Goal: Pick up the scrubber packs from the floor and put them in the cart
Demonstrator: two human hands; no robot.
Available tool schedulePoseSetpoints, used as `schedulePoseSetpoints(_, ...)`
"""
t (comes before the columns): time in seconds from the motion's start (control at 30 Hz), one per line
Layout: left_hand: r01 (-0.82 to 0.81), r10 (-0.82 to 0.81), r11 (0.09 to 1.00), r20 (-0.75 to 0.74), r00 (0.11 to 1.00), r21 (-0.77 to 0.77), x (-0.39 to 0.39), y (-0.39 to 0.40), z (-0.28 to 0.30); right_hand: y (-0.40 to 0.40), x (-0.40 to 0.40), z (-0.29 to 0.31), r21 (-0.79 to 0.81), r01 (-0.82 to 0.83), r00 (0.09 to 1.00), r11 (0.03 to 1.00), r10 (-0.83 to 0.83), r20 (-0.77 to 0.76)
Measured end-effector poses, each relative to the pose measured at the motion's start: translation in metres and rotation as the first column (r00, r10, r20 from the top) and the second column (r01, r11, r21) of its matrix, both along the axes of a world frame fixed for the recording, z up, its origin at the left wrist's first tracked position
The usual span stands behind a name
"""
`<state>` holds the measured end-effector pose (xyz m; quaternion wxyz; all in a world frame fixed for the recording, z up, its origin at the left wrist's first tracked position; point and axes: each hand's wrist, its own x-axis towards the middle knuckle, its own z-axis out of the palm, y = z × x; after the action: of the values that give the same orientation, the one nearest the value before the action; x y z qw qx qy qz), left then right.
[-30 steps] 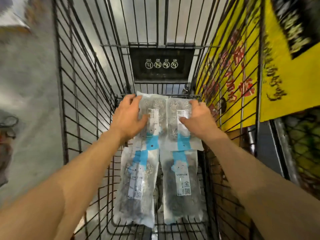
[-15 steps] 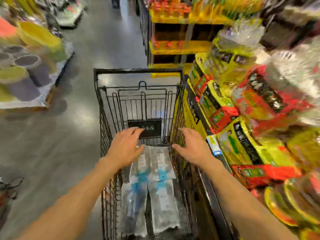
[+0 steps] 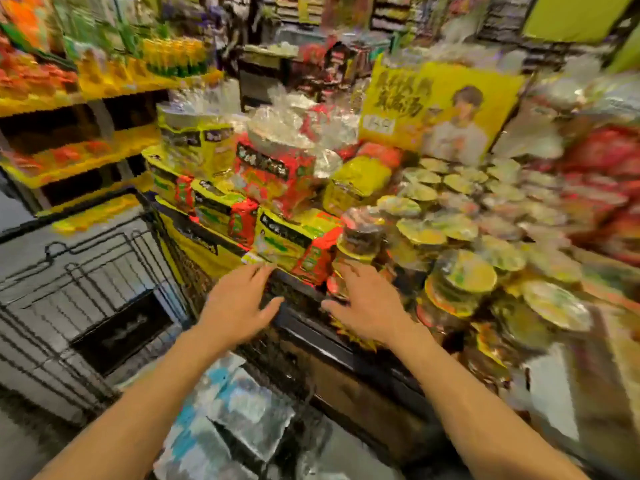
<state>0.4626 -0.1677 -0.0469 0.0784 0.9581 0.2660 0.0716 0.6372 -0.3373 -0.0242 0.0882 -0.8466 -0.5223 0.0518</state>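
At the bottom of the view, the scrubber packs (image 3: 221, 420) are seen lying inside the cart (image 3: 86, 292), clear plastic with blue and white labels, overlapping one another; their exact number cannot be told because of blur. The cart's black wire walls are seen at left, with a dark plate fixed to the far wall. Both hands are held above the packs, apart from them, and nothing is gripped. The left hand (image 3: 239, 306) is spread wide, palm down, fingers straight and pointed forward. The right hand (image 3: 367, 306) is likewise spread wide, palm down, just beside the left. Both hands are positioned over the dark edge of the cart's right side. Directly beyond that edge, a display (image 3: 284, 237) of yellow and red snack packets is stacked, with round lidded cups (image 3: 464, 271) to its right. A yellow sign (image 3: 433, 105) is set behind the display. Yellow shelves (image 3: 69, 140) are seen at upper left.
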Motion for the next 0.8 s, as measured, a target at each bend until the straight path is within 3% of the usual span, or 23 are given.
schedulePoseSetpoints(0.17, 0.386, -0.385, 0.921, 0.038, 0.922, -0.049, 0.075, -0.095, -0.008, -0.143, 0.012, -0.011, -0.023, 0.342, 0.939, 0.939, -0.342, -0.018)
schedulePoseSetpoints(0.33, 0.632, -0.63, 0.772, 0.047, 0.775, -0.076, 0.131, -0.223, -0.012, -0.294, 0.005, -0.012, -0.026, 0.652, 0.757, 0.758, -0.652, -0.043)
schedulePoseSetpoints(0.43, 0.772, -0.772, 0.63, 0.043, 0.635, -0.089, 0.146, -0.309, -0.013, -0.389, -0.018, -0.016, -0.008, 0.801, 0.596, 0.599, -0.798, -0.086)
schedulePoseSetpoints(0.57, 0.885, -0.89, 0.451, 0.01, 0.455, -0.118, 0.155, -0.433, -0.011, -0.513, -0.074, -0.028, 0.018, 0.956, 0.291, 0.292, -0.945, -0.149)
schedulePoseSetpoints(0.8, 0.992, -0.996, 0.068, 0.049, 0.074, -0.104, 0.139, -0.663, -0.019, -0.704, -0.206, -0.049, -0.026, 0.985, -0.172, -0.171, -0.963, -0.206)
